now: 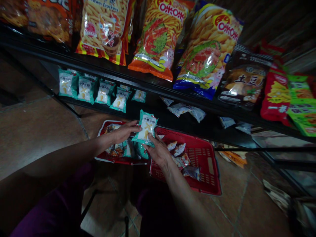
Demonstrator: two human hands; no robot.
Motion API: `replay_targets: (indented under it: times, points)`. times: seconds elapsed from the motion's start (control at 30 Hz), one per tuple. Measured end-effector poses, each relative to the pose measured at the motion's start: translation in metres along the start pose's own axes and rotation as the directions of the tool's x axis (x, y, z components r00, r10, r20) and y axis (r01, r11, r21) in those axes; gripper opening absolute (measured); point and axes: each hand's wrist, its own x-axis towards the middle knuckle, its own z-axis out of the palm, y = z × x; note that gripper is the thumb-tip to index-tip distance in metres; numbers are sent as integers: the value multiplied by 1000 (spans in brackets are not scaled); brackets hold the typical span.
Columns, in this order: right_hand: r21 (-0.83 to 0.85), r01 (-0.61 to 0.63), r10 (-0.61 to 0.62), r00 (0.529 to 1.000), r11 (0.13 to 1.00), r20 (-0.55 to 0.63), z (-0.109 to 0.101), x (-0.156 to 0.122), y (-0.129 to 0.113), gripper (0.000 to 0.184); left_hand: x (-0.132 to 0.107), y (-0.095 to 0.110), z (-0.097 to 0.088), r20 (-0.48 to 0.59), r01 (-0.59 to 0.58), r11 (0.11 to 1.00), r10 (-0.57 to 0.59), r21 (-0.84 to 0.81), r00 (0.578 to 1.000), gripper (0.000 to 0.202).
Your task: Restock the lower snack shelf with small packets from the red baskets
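Note:
Between my two hands is a teal and white snack bag (147,127), its printed front facing up. My left hand (127,131) touches its left edge with the fingertips. My right hand (159,150) grips its lower right side, the thumb lying over the front. Beneath the hands stand two red shopping baskets. The left basket (100,131) holds more teal bags and some orange-brown packets. In the right basket (204,148) lie several small white and orange packets. Similar teal snack bags (85,88) stand in rows on the lower shelf, left of my hands.
A black upper shelf (106,70) carries large snack bags, including an orange one (160,36) and a blue-edged one (207,52). White packets (189,110) lie on the lower shelf (158,115). Papers or flat packs (233,156) are on the tiled floor at the right.

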Motion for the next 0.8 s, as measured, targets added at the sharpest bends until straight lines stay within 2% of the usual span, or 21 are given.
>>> replay_targets:
  times: [0.17, 0.3, 0.5, 0.8]
  points:
    - [28, 2, -2, 1000, 1000, 22, 3, -3, 2, 43, 3, -6, -4, -25, -41, 999, 42, 27, 999, 45]
    - [70, 26, -23, 999, 997, -42, 3, -3, 5, 32, 6, -8, -4, -83, -80, 997, 80, 11, 993, 45]
    - [22, -43, 45, 994, 999, -102, -3, -4, 4, 25, 4, -10, 2, -77, -98, 995, 96, -33, 992, 43]
    - [-12, 49, -50, 994, 999, -95, -2, -7, 5, 31, 7, -13, -1, -77, -80, 994, 75, -69, 994, 40]
